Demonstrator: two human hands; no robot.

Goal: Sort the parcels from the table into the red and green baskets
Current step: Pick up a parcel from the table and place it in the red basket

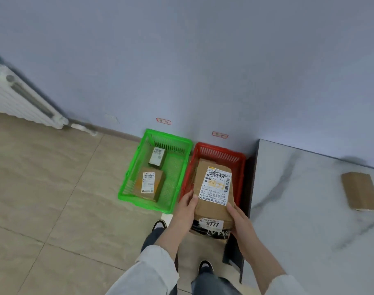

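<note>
Head view: held parcel [213, 192] sticker reads "9777".

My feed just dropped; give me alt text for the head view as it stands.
The left hand and right hand hold a labelled cardboard parcel over the red basket, which sits on the floor by the wall. The green basket to its left holds a far parcel and a near parcel. A brown parcel lies on the marbled table at right.

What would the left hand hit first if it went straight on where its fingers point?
Most likely the red basket, at its left wall: the left hand, gripping the parcel, points forward toward it. Its height above the rim is unclear.
</note>
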